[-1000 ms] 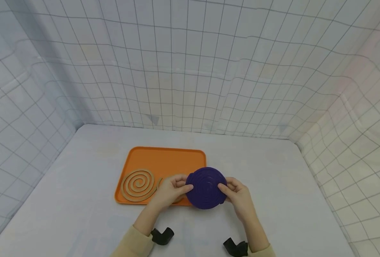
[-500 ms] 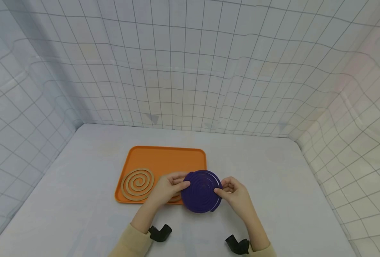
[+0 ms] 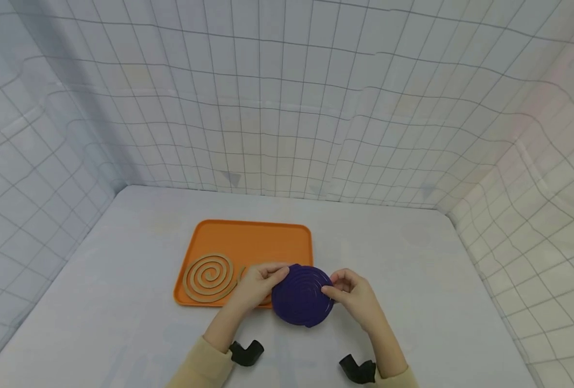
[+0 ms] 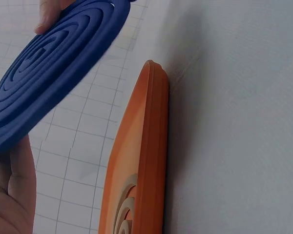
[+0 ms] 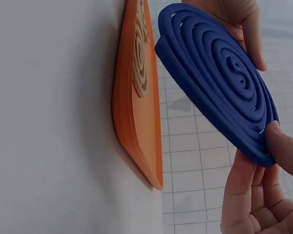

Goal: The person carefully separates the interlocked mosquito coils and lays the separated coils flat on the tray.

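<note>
grid-lined sheeting (image 3: 287,108) and white worktop (image 3: 413,302) noted. a round blue-purple coil (image 3: 300,299) is held tilted above the worktop, near an orange tray (image 3: 253,234), spiral face turned up, its edge pinched by left grip (image 3: 257,284) and right grip (image 3: 357,299).

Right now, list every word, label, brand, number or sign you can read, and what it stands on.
None: no readable text shows on the purple coiled disc, orange tray, tan spirals or black wrist pieces.
The gridded backdrop has faint grey patches, but no legible characters.
</note>
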Available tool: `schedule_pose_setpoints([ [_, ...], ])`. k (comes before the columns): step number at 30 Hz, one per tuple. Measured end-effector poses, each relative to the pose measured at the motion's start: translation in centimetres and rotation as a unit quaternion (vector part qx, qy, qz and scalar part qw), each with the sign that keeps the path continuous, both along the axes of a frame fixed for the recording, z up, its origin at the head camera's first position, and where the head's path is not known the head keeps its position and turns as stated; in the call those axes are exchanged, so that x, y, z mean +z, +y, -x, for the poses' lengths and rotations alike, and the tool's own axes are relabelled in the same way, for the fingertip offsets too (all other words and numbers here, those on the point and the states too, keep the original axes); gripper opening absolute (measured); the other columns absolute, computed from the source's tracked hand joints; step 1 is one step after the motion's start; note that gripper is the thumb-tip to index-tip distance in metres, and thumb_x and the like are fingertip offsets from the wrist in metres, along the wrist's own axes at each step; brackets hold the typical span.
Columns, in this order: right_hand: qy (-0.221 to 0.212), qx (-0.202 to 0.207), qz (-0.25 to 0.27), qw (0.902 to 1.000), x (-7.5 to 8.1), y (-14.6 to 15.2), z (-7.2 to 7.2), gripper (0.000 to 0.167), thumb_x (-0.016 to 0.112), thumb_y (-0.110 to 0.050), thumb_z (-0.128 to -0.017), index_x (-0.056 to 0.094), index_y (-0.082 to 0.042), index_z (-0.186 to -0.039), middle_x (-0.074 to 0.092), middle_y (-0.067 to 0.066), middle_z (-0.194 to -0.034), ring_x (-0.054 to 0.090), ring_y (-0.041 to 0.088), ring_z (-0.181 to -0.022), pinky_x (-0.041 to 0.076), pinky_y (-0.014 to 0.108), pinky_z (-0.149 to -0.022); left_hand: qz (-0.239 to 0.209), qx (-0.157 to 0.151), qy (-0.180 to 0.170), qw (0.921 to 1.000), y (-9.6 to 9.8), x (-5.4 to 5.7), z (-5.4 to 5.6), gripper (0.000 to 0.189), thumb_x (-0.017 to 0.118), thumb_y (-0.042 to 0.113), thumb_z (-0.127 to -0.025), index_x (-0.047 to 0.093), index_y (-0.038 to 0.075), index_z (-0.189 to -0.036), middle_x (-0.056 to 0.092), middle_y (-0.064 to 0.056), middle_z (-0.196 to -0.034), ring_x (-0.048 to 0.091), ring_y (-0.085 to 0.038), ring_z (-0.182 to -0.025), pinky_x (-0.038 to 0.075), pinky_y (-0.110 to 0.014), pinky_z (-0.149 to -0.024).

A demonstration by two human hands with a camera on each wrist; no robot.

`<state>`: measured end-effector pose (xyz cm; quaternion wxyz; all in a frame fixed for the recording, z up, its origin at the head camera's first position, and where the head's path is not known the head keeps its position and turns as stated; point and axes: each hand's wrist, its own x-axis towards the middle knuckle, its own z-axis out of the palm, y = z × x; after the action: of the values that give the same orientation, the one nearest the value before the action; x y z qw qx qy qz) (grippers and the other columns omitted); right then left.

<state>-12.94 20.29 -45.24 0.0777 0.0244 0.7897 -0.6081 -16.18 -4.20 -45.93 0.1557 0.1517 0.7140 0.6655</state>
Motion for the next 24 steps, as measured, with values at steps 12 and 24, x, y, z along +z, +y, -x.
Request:
schedule_pose_setpoints([
  [12,-0.019,-0.058,0.03,0.9977,-0.24,0.11,0.03,0.021,0.074,-0.004,-0.085,0.062,0.003,-0.1,0.066,0.003,-0.082,0.064,0.011,-0.072,0.059,0.028,-0.067,-0.021,-0.011,-0.086,0.996,-0.59,-0.28,-0.48,0.04,0.059,0.021,-0.1,0.054,-0.004,-0.131,0.062,-0.012,-0.115,0.064,-0.011,-0.097,0.058,-0.029,-0.083],
  [24,0.022,-0.026,-0.099,0.9945,0.63,-0.13,-0.33,0.02,0.081,-0.019,-0.08,0.069,-0.007,-0.091,0.067,0.001,-0.082,0.058,0.01,-0.08,0.044,0.022,-0.067,-0.018,-0.021,-0.076,0.9967,-0.41,-0.04,-0.29,0.044,0.06,0.023,-0.099,0.057,-0.008,-0.13,0.066,-0.014,-0.116,0.065,-0.006,-0.095,0.057,-0.023,-0.082],
])
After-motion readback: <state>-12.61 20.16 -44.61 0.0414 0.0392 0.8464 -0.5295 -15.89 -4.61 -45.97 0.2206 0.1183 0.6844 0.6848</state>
